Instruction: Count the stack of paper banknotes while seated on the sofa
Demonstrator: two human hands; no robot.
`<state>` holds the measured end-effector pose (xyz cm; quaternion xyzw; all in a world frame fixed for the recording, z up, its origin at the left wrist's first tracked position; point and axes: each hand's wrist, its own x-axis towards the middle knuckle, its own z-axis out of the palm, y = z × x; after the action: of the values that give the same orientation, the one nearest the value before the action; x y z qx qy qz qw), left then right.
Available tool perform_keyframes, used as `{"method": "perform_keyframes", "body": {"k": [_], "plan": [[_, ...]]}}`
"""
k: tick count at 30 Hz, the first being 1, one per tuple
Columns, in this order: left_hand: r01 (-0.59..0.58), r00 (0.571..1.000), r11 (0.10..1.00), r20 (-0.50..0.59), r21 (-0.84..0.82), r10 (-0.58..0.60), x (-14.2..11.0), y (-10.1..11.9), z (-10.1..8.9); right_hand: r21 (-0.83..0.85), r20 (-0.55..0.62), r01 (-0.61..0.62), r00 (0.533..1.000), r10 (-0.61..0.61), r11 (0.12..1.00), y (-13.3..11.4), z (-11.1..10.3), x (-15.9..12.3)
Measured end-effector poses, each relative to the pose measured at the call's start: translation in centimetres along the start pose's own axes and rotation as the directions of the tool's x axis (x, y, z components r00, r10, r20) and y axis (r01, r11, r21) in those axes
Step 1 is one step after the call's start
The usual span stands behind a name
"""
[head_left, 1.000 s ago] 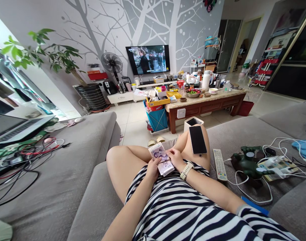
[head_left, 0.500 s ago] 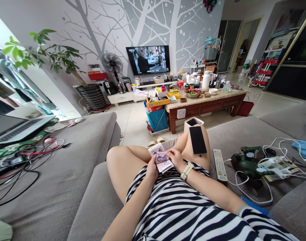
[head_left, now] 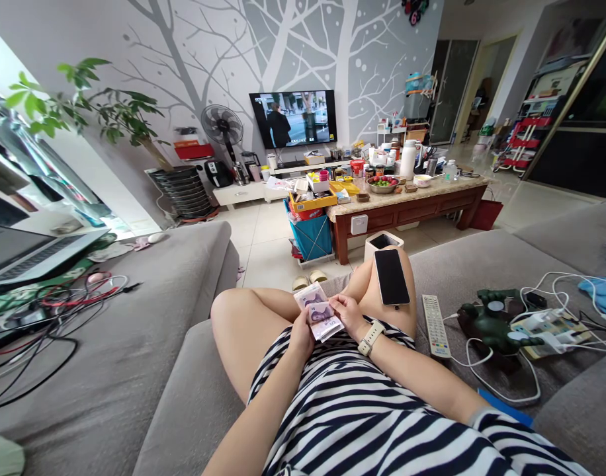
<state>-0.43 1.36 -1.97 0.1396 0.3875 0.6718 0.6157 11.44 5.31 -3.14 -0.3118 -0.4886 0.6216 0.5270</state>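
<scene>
A small stack of purple-and-white banknotes [head_left: 325, 325], some fanned or folded over, rests above my lap between both hands. My left hand [head_left: 302, 336] is closed around the near left side of the notes. With a pinch of thumb and finger, my right hand [head_left: 349, 316] grips the right edge of an upper note. A light-coloured watch band [head_left: 371, 338] circles the right wrist. Beyond that hand, a smartphone [head_left: 392, 277] with a dark screen lies on my right thigh.
On the grey sofa [head_left: 472, 264] to the right are a remote control [head_left: 436, 327], a dark green figure [head_left: 496, 324] and a power strip [head_left: 551, 334] with white cables. A laptop [head_left: 40, 254] and tangled cables [head_left: 59, 317] lie left. Ahead stands a cluttered coffee table [head_left: 407, 205].
The upper note has shifted slightly between my fingers, its face now bent a little. Both hands stay in nearly the same place. The television picture has changed.
</scene>
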Motion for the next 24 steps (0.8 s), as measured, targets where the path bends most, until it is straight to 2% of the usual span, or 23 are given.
{"method": "perform_keyframes", "body": {"k": [12, 24], "plan": [[0.024, 0.999, 0.999, 0.047, 0.049, -0.026, -0.47, 0.25, 0.1, -0.01, 0.026, -0.025, 0.999, 0.025, 1.0, -0.93, 0.44, -0.43], [-0.03, 0.999, 0.991, 0.048, 0.129, 0.024, -0.84, 0.44, -0.17, -0.027, -0.102, -0.002, 0.995, -0.001, 1.0, -0.65, 0.39, 0.01]]}}
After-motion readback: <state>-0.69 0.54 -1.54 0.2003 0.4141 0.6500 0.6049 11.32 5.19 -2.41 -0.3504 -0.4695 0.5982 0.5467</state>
